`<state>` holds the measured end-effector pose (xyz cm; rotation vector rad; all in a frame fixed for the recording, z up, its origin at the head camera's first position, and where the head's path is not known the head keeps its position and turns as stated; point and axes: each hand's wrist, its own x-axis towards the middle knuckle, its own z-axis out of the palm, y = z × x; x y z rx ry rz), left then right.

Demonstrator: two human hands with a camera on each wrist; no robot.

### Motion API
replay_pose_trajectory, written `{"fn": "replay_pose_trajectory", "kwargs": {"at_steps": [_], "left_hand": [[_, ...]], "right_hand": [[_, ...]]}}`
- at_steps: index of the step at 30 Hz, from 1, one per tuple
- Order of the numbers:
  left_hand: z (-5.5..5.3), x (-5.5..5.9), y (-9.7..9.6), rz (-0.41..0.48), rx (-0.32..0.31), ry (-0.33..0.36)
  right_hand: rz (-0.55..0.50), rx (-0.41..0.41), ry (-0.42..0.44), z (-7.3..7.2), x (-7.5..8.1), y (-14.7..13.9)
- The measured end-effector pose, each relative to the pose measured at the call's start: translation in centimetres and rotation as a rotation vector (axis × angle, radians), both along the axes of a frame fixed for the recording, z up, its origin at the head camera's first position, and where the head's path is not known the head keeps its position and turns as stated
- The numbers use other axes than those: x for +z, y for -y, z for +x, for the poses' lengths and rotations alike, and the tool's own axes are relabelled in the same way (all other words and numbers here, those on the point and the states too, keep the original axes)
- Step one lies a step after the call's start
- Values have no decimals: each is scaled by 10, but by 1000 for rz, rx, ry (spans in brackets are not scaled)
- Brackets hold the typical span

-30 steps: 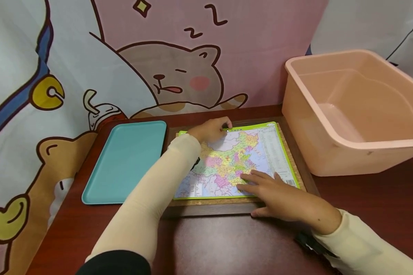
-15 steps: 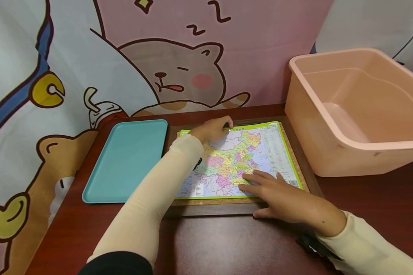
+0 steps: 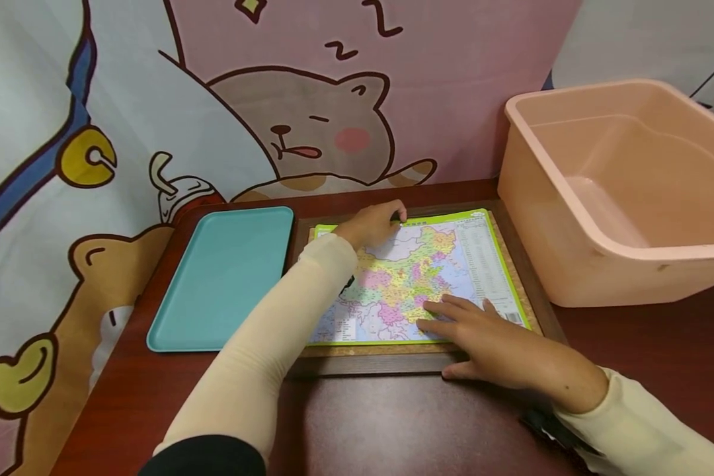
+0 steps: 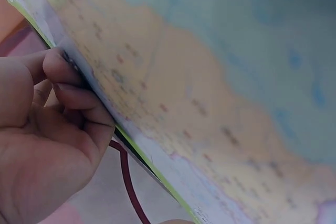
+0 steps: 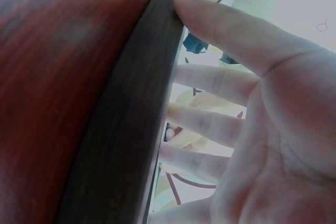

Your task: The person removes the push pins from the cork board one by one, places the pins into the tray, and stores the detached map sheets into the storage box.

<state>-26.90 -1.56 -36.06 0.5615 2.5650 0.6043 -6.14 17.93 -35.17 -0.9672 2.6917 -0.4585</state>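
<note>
A printed map (image 3: 401,277) with a bright green border lies on a cork board (image 3: 357,349) in a dark wooden frame (image 3: 393,363). My left hand (image 3: 371,225) reaches over the map to its far edge. In the left wrist view the curled fingers (image 4: 79,98) pinch that edge; part of the grip is hidden. Spread, fairly straight fingers of my right hand (image 3: 488,340) rest on the map's near right part. Its thumb (image 5: 205,17) touches the frame's near edge in the right wrist view.
On the left, beside the frame, lies a teal tray (image 3: 232,277). A large pink plastic tub (image 3: 547,218) stands at the right. Behind the dark red table (image 3: 131,410) hangs a cartoon-printed cloth (image 3: 309,39).
Both hands keep their places on the map. The whole head view has shifted slightly, so the scene sits a little further right.
</note>
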Motion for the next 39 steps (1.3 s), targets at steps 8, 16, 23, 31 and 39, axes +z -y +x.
{"fn": "replay_pose_trajectory", "kwargs": {"at_steps": [8, 16, 23, 31, 39], "left_hand": [[-3, 3, -1, -8, 17, -11], [-2, 3, 0, 0, 20, -13], [-2, 0, 0, 4, 35, 9], [-2, 0, -2, 5, 39, 2], [-2, 1, -2, 9, 44, 5]], "right_hand": [[2, 5, -13, -1, 0, 0], [-12, 7, -26, -1, -1, 1], [-7, -2, -5, 0, -2, 1], [3, -6, -7, 0, -3, 1], [4, -4, -16, 0, -3, 1]]}}
